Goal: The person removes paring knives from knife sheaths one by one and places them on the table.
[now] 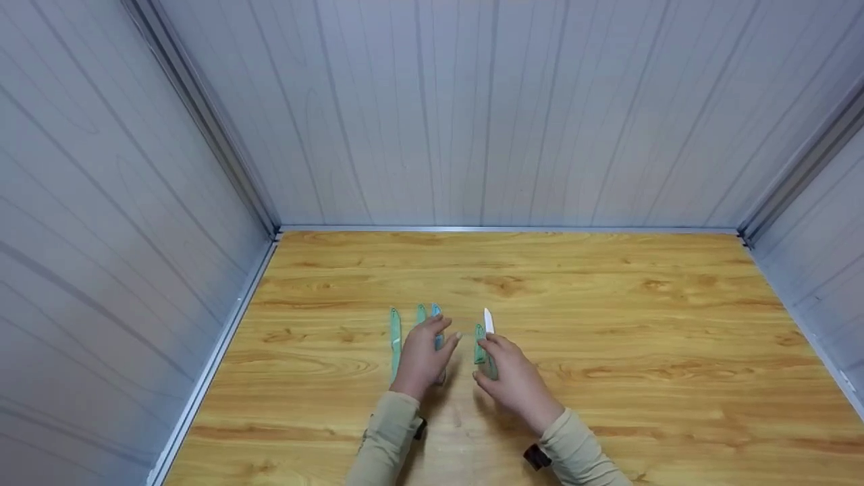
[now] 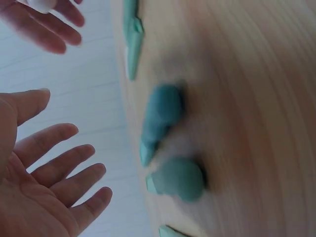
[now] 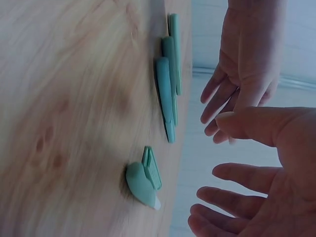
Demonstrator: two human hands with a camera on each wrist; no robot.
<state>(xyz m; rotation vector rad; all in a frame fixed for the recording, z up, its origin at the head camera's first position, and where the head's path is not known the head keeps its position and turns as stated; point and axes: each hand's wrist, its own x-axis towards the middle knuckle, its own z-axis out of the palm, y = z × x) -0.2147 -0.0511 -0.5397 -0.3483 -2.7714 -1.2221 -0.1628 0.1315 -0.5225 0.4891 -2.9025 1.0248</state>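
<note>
My left hand (image 1: 422,354) hovers over the table with fingers spread, holding nothing; below it lie a blue knife (image 1: 437,312) and a green knife (image 1: 421,313), partly hidden by the hand. My right hand (image 1: 514,381), fingers loosely bent and apart, is above an unsheathed knife with a white blade (image 1: 489,320) and a green handle (image 3: 139,183). Right beside that handle lies a green blade sheath (image 1: 480,344). Both wrist views show a gap between the hands and the knives.
Another green knife (image 1: 395,331) lies at the left end of the row, roughly parallel to the others. The wooden tabletop (image 1: 641,337) extends to pale panelled walls (image 1: 445,121) at the back and both sides.
</note>
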